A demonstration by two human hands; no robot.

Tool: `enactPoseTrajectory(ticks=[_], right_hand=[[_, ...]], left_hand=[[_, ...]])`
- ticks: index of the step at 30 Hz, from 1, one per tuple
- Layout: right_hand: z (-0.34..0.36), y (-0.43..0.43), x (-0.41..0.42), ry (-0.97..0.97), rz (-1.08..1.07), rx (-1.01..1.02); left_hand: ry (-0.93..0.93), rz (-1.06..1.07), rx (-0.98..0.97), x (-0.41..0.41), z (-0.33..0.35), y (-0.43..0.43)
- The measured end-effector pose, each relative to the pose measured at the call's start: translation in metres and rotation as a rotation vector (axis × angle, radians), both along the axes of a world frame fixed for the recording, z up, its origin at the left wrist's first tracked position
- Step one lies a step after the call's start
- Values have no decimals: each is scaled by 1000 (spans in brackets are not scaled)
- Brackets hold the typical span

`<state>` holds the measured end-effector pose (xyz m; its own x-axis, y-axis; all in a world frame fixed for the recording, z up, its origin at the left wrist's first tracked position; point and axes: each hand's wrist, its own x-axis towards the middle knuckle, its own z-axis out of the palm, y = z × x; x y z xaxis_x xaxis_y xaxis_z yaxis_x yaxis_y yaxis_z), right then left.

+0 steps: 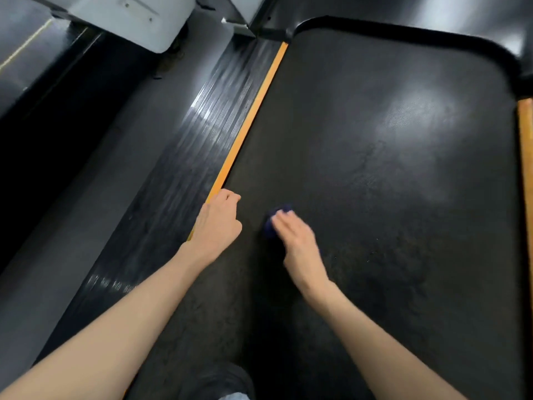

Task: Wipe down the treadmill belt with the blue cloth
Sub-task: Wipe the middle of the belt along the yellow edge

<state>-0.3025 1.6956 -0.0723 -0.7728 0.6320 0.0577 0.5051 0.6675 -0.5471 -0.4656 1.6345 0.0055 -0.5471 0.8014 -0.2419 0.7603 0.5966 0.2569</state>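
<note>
Pressing the blue cloth point(273, 220) flat onto the treadmill belt point(375, 174), the right hand point(295, 236) has its fingers point(284, 219) laid fairly straight and close together over the bunched fabric. Motion blur hides the thumb, so can't tell if it tucks under. Cloth sits on the near-left part of the belt, just beside the left hand point(217, 220), not touching it. Left hand's fingers are curled under into a loose fist, holding nothing, knuckles down right at the left orange strip point(253, 111), prob. as a brace. Progress, as a judgement: wiping is under way, but the belt shows mottled dull patches in the middle and near end plus glare farther up, so can't say which areas are done. Likely most of the far and right-hand surface is left to do. Edges: left orange strip w/ the ribbed side rail point(184, 145) beyond it, a second orange strip point(525, 157) at the far right, and the raised black front rim point(403, 34) curving across the top. Room to move: wide open belt ahead and to the right of the cloth. Tightest spot is leftward, where the braced hand and strip are close. A trouser knee point(225, 382) sits at the near edge, so pulling straight back has less space.
</note>
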Motion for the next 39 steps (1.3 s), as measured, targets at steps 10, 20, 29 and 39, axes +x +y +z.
enactPoseTrajectory(ticks=[10, 20, 29, 39], right_hand=[[11, 118, 107, -93, -395, 19], [39, 145, 153, -19, -549, -162], [59, 180, 215, -114, -733, -70], [65, 221, 264, -173, -916, 24]], left_hand=[[-180, -201, 88, 54, -4, 53], [-157, -475, 106, 177, -30, 131], [49, -394, 119, 232, -54, 173], [234, -748, 226, 133, -76, 244]])
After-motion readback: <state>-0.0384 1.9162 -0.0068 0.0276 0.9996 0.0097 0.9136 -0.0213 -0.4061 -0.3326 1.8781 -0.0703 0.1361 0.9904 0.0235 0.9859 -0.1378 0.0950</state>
